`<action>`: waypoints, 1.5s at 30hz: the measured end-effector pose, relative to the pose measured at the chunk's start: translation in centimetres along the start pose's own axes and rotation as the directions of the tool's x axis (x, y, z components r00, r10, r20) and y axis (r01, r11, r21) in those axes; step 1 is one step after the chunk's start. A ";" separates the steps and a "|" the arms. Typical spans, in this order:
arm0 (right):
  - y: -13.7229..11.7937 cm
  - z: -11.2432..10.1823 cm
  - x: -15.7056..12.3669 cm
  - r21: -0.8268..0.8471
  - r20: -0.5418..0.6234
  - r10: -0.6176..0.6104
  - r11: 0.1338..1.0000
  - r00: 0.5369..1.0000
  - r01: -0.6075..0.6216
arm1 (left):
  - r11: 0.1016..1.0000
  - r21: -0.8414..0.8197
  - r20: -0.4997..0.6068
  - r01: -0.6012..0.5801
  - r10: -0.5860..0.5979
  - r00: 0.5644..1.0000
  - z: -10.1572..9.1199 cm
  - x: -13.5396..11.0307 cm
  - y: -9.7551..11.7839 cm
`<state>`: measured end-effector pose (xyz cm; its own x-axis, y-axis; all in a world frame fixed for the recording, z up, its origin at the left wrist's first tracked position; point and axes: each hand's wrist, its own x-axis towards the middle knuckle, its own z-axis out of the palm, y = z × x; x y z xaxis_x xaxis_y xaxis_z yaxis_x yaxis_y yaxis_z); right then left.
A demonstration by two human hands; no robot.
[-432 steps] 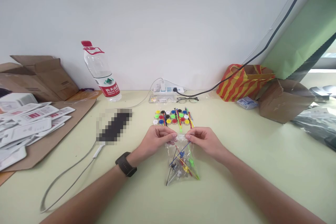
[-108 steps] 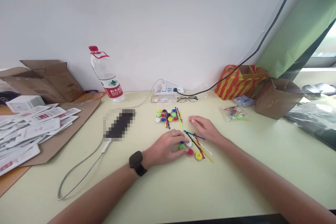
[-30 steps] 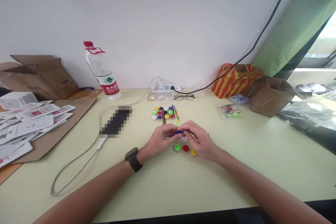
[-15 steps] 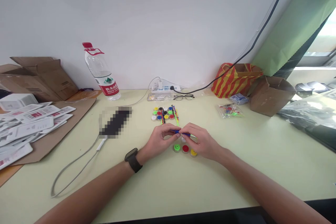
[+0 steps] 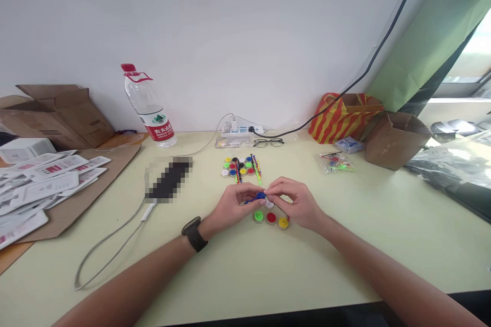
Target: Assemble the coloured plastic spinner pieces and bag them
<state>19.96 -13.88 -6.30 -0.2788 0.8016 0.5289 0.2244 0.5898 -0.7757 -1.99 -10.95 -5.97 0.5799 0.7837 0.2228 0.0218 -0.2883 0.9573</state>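
My left hand (image 5: 238, 203) is closed on a small blue plastic piece (image 5: 261, 195), pinched between thumb and fingers. My right hand (image 5: 297, 204) pinches the end of a thin dark stick (image 5: 281, 208) that slants down below its fingers. The fingertips of both hands meet at the blue piece; whether stick and piece touch is too small to tell. Just under the hands lie a green disc (image 5: 259, 216), a red disc (image 5: 271, 217) and a yellow disc (image 5: 283, 223). A whitish disc (image 5: 269, 204) is partly hidden by the fingers.
Beyond my hands are rows of coloured discs (image 5: 232, 165) and thin coloured sticks (image 5: 256, 167). Farther back lie glasses (image 5: 269, 142) and a power strip (image 5: 241, 130). A bottle (image 5: 155, 117) and white tags (image 5: 46, 184) stand left; a plastic packet (image 5: 336, 162) and striped bag (image 5: 330, 120) right.
The blue piece now sits in my left fingers with its long part toward the left. A thin dark stick now shows in my right hand.
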 end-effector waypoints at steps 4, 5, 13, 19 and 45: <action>-0.1 -0.1 0.1 -0.007 -0.007 -0.019 1.000 1.000 0.019 | 0.999 -0.043 0.010 0.029 -0.028 1.000 -0.2 0.0 -0.2; -0.1 -0.1 0.0 -0.014 -0.006 -0.024 1.000 1.000 0.024 | 0.998 -0.048 0.004 0.034 -0.034 0.999 -0.2 0.0 -0.3; -0.1 0.0 -0.2 -0.087 0.019 -0.049 0.995 0.999 0.051 | 0.999 0.048 -0.037 -0.009 0.010 0.999 -0.3 0.1 -0.4; -0.4 -0.4 0.1 -0.110 0.041 -0.008 0.994 0.999 0.012 | 0.990 0.138 -0.056 -0.024 0.032 0.998 -0.2 0.2 -0.1; -1.7 -0.6 -0.3 -0.010 -0.067 0.133 0.991 0.989 -0.134 | 0.940 -0.305 -0.073 0.153 -0.183 0.980 -1.9 0.9 -0.9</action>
<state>20.28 -15.05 -4.96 -0.1835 0.8776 0.4430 0.2692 0.4783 -0.8359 -3.09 -8.94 -6.34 0.5049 0.8613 0.0566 -0.1393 0.0166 0.9901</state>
